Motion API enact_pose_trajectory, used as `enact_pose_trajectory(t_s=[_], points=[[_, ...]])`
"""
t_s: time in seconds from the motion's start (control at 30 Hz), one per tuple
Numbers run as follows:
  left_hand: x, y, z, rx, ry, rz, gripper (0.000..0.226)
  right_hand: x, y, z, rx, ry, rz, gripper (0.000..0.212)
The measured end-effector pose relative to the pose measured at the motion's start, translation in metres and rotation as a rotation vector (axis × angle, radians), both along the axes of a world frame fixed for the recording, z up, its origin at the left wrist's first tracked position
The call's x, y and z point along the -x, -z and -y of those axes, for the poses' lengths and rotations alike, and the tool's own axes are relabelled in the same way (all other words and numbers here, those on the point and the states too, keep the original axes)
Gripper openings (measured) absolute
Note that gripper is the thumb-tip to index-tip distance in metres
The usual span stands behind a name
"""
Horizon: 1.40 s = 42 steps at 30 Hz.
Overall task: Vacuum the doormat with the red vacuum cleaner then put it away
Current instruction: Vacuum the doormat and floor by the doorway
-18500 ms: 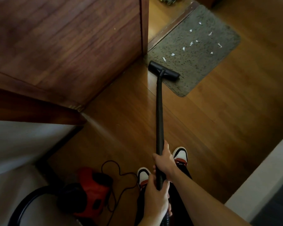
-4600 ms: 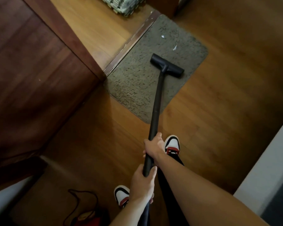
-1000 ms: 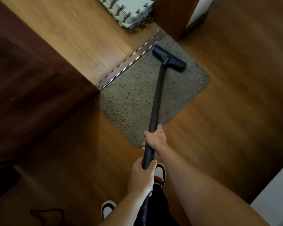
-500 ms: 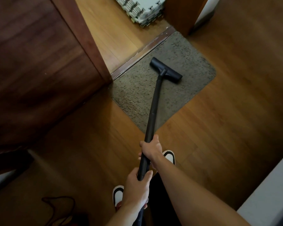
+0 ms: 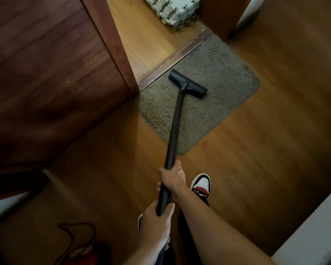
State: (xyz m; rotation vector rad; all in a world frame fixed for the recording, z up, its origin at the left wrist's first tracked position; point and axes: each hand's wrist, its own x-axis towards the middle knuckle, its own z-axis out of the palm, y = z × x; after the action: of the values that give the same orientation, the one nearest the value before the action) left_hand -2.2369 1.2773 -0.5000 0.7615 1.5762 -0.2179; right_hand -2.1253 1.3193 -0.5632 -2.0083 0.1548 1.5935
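Nozzle [image 5: 187,86] pulled back across the doormat [image 5: 224,73]; scraps gone.
Left hand [image 5: 155,224] and right hand [image 5: 173,175] grip the wand [image 5: 175,127]; mat seems clean, storage remains.

both hands [image 5: 172,177] round black wand [image 5: 175,127], nozzle [image 5: 187,86] on grey doormat [image 5: 218,77]
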Motion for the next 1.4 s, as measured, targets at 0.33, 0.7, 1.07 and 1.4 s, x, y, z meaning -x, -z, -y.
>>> enact_pose_trajectory(t_s=[0.33,0.7,1.07,1.4], points=[[-0.086,0.007,-0.026,-0.017,-0.067,0.046,0.021,-0.080,0.015,-0.031,0.009,-0.041,0.063,0.030],[-0.190,0.034,-0.055,-0.013,0.044,0.101,0.024,-0.193,0.033,-0.051,0.007,0.043,0.109,0.038],[-0.212,0.027,-0.034,0.020,0.076,0.105,0.026,-0.219,0.029,-0.023,0.032,0.074,0.111,0.043],[-0.123,0.029,0.002,0.028,0.152,0.102,0.026,-0.135,0.027,0.021,0.069,0.096,0.086,0.052]])
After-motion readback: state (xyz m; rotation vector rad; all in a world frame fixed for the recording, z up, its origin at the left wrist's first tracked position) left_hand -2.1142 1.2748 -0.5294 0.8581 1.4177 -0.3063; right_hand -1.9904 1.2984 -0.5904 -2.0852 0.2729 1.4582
